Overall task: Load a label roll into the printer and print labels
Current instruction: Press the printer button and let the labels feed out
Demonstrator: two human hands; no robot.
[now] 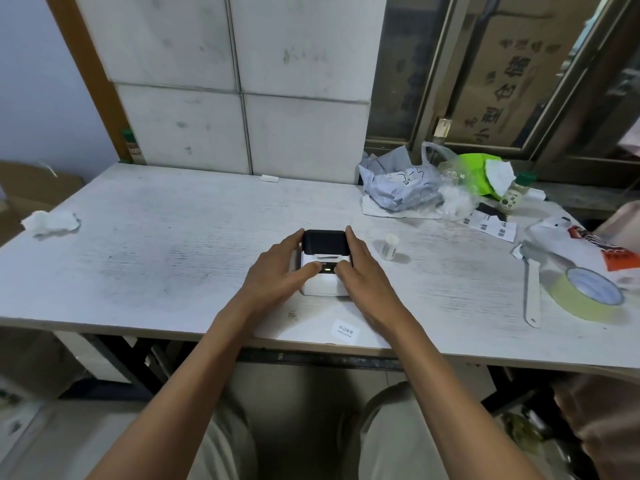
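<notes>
A small white label printer (pixel 323 284) with a black lid stands mid-table, its lid closed and a green light lit on its front panel. My left hand (pixel 277 271) wraps its left side, thumb on the top near the light. My right hand (pixel 360 271) holds the right side, thumb also on the top. A white label roll (pixel 390 247) lies on the table just right of the printer. One printed white label (pixel 344 330) lies near the table's front edge, below the printer.
A white table (pixel 173 254) carries a crumpled tissue (pixel 50 221) at the left. Plastic bags (pixel 408 183), a small bottle (pixel 516 194) and barcode slips (pixel 491 226) crowd the back right. A tape roll (pixel 588 292) and a white strip (pixel 532 289) lie at the right.
</notes>
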